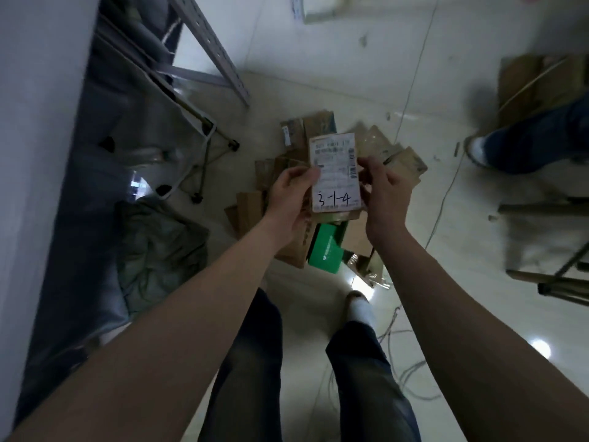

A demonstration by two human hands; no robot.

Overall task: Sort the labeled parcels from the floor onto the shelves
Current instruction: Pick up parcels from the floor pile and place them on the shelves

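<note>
Head cam check, op here: what's at my left?

eng: Shelf point(204, 36) upright leans across top left. A grey-green sack point(159, 250) lies on the floor below it, beside the wall.

op: Hands?

eng: Your left hand point(288, 199) grips the parcel point(336, 173) by its left edge. The thumb lies over the label face and the fingers curl behind. Your right hand point(385, 199) pinches the right edge, thumb in front, fingers curled close together.

op: Where's the parcel?

eng: Off the floor, upright between your hands, label toward you. "3-1-4" is handwritten at the bottom. It's above the pile point(296, 247) of brown parcels on the floor. A green box point(326, 250) sits in that pile just below your hands.

op: Right side?

eng: Cables point(411, 371) trail over the tiles by your right leg. Another person's leg point(535, 138) stands at far right, well apart from the pile. The print on the label is too blurred to read.
</note>
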